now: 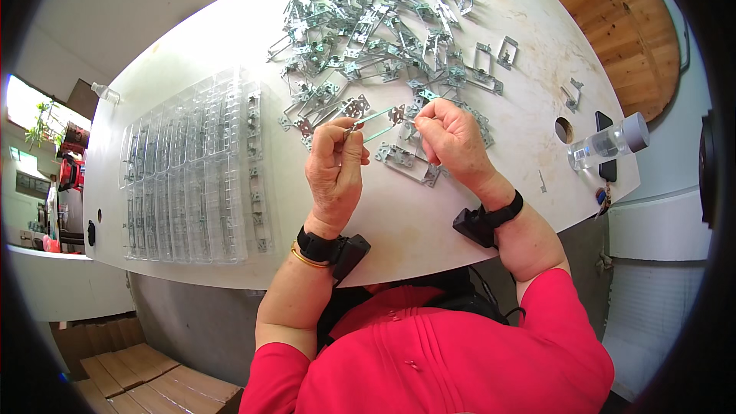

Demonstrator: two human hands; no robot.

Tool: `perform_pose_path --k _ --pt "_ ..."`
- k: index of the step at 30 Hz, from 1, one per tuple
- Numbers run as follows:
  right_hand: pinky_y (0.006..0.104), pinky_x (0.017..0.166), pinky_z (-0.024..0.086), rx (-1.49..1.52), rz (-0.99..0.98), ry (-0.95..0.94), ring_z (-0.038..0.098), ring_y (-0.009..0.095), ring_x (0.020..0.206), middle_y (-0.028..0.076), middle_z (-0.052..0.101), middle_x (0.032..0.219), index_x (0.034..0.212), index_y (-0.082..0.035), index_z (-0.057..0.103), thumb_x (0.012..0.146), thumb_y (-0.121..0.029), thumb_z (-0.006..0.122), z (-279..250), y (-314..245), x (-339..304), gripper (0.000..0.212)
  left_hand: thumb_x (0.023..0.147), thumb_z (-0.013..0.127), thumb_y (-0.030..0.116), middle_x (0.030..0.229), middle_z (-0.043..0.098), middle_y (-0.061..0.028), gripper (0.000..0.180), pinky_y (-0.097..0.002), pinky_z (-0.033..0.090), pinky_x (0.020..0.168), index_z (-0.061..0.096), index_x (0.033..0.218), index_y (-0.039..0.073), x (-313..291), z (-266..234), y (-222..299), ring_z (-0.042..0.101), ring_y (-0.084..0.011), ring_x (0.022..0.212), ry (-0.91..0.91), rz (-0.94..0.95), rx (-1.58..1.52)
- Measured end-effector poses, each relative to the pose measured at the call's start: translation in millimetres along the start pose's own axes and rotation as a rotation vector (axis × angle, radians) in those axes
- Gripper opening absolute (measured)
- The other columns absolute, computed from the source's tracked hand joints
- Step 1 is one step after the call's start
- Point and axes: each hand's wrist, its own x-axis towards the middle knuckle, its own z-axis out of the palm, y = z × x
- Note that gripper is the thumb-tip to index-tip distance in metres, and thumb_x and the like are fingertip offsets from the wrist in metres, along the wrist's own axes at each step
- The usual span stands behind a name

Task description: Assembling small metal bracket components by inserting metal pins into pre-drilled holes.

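Above the white table, my left hand is closed on the left end of a shiny metal bracket, a narrow rectangular frame with perforated plates at its ends. My right hand pinches at the bracket's right end; its fingertips hide the exact contact. Just beneath my hands, another bracket lies flat on the table. A large heap of similar metal brackets spreads beyond my hands.
Clear plastic trays with metal parts in their compartments lie at left. On the right are a clear bottle, a dark phone, a round table hole and a few loose brackets. Cardboard boxes sit on the floor, lower left.
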Motion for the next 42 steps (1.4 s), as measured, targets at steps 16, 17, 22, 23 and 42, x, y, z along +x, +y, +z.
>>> perform_pose_path --k 16,17,22,23,42 --pt "0.0246 0.048 0.042 0.018 -0.005 0.0 0.054 0.005 0.052 -0.001 0.06 0.062 0.095 -0.003 0.06 0.104 -0.011 0.058 0.5 1.8 0.0 0.012 0.108 0.057 -0.004 0.123 0.067 -0.0155 0.01 -0.0259 0.059 0.068 0.051 0.104 0.003 0.0 1.5 1.1 0.063 -0.0087 0.077 -0.005 0.009 0.009" --pt "0.0246 0.048 0.042 0.017 -0.003 0.002 0.054 0.005 0.052 -0.001 0.06 0.062 0.095 -0.003 0.06 0.104 -0.011 0.058 0.5 2.0 -0.1 0.012 0.108 0.057 -0.005 0.123 0.067 -0.0156 0.01 -0.0258 0.059 0.068 0.051 0.104 0.003 -0.1 1.8 0.8 0.063 -0.0089 0.077 -0.003 0.008 0.006" --pt "0.0246 0.049 0.042 0.011 -0.012 0.003 0.054 0.005 0.052 -0.001 0.06 0.062 0.095 -0.003 0.06 0.105 -0.011 0.058 0.5 1.6 -0.1 0.013 0.108 0.057 -0.005 0.123 0.067 -0.0159 0.01 -0.0255 0.058 0.068 0.051 0.104 0.002 0.1 1.8 1.4 0.064 -0.0096 0.076 -0.005 0.014 0.009" --pt "0.0246 0.049 0.042 0.009 -0.012 0.004 0.054 0.005 0.052 -0.001 0.06 0.062 0.095 -0.003 0.06 0.105 -0.012 0.058 0.0 2.1 0.1 0.013 0.108 0.057 -0.006 0.123 0.067 -0.0159 0.01 -0.0254 0.058 0.068 0.051 0.104 0.002 0.2 1.9 1.8 0.065 -0.0097 0.076 -0.007 0.01 0.009" --pt "0.0253 0.05 0.043 -0.045 -0.042 0.002 0.054 0.005 0.053 -0.001 0.061 0.063 0.095 -0.003 0.059 0.104 -0.01 0.056 1.8 1.2 -1.5 0.012 0.108 0.057 -0.005 0.123 0.066 -0.0159 0.009 -0.0256 0.059 0.068 0.052 0.107 0.002 -0.7 2.4 -1.8 0.065 -0.0093 0.077 -0.016 0.018 0.01"
